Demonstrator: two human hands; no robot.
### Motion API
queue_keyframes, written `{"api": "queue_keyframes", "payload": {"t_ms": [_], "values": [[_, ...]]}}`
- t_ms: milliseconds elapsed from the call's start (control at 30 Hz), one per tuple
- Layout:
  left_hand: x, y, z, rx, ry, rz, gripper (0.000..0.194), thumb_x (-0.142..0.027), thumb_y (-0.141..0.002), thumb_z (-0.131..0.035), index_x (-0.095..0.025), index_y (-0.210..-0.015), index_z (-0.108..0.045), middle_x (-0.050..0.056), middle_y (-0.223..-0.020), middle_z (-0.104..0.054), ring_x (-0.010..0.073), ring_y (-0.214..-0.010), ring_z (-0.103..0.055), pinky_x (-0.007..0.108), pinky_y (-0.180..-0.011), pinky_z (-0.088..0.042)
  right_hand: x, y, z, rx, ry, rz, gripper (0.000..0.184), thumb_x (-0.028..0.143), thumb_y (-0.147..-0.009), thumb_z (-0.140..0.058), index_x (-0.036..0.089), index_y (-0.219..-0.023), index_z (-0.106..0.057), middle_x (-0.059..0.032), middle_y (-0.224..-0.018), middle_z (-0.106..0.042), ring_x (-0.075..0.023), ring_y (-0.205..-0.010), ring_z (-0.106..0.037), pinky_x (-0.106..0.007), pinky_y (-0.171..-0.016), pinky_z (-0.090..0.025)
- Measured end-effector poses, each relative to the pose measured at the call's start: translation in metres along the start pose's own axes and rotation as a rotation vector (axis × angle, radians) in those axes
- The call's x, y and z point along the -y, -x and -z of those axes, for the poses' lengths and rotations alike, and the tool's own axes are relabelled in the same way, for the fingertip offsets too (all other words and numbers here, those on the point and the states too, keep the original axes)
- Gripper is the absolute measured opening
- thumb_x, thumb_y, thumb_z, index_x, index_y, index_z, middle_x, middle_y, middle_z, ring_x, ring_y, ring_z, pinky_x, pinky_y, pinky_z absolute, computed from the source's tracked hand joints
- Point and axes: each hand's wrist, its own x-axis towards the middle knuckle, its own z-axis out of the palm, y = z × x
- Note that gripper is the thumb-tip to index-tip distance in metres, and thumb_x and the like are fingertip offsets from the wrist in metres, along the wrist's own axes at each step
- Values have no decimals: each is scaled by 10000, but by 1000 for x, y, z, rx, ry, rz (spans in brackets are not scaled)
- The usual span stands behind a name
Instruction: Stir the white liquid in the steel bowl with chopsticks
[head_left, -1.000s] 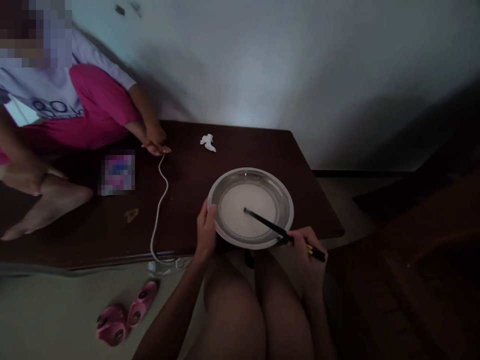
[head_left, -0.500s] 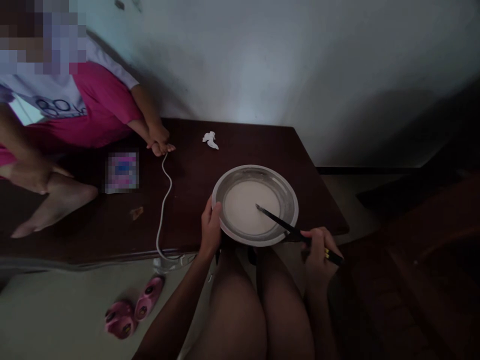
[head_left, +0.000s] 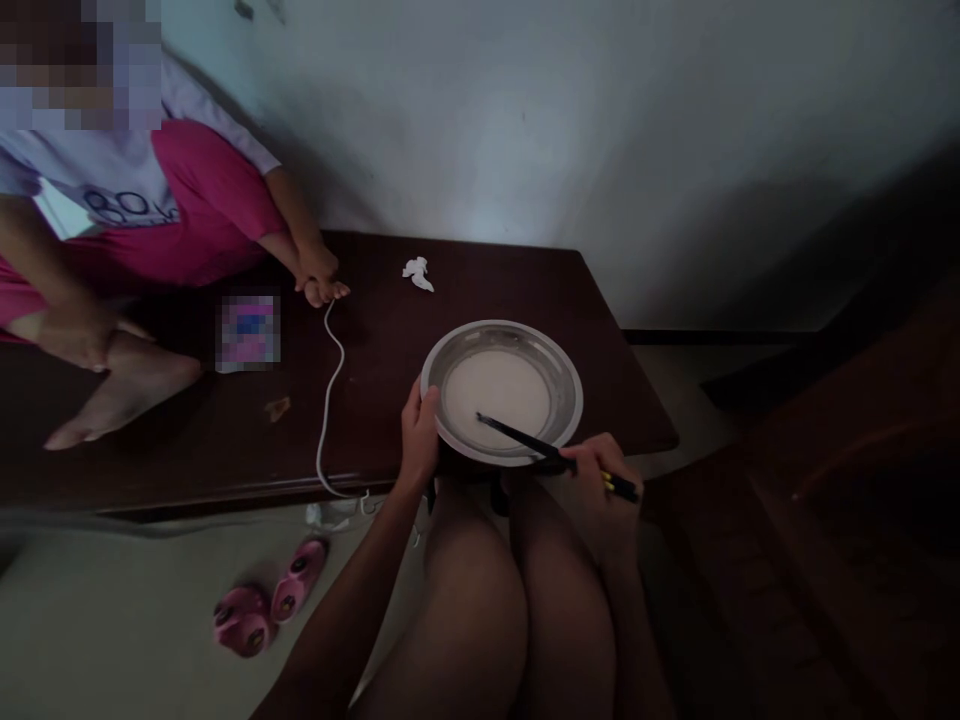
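A round metal bowl with a white liquid batter in it sits near the front edge of a dark wooden table. My left hand grips the bowl's left rim, thumb over the edge. My right hand is closed round a pair of dark chopsticks with yellow marks at the handle end. Their tips rest in the batter near the bowl's middle. My bare knees show below the table edge.
Another person in a pink and white shirt sits on the table's left part, holding a white cable that trails off the front edge. A crumpled white tissue lies behind the bowl. Pink sandals lie on the floor.
The chopstick tips have swept from the right of the batter back toward the left and near side. My right hand has shifted slightly left. My left hand keeps hold of the rim.
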Motion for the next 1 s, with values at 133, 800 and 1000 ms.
{"api": "queue_keyframes", "payload": {"t_ms": [133, 800, 1000], "values": [[1, 0, 0, 3, 14, 2, 510, -486, -825, -599, -147, -1203, -643, 107, -1199, -672, 271, -1159, -585, 364, -1029, -423, -3, 0, -3, -82, 22, -73, 229, 316, -910, -544, 197, -770, -680, 12, -672, -589, -120, -614, -569, -260, -576, -443], [-2, 2, -1, -9, -12, 14, 491, -466, -819, -598, -141, -1183, -649, 108, -1185, -677, 278, -1152, -585, 366, -1019, -431, 0, -1, -8, -156, 43, -118, 294, 346, -933, -493, 198, -743, -661, 18, -621, -568, -118, -560, -535, -262, -559, -420], [0, 2, 0, 3, -12, 0, 479, -469, -833, -584, -152, -1187, -643, 99, -1167, -681, 268, -1137, -592, 355, -998, -447, -2, 0, -8, -33, 20, -83, 258, 349, -921, -519, 200, -779, -676, 14, -656, -583, -125, -615, -569, -267, -601, -439]]}}
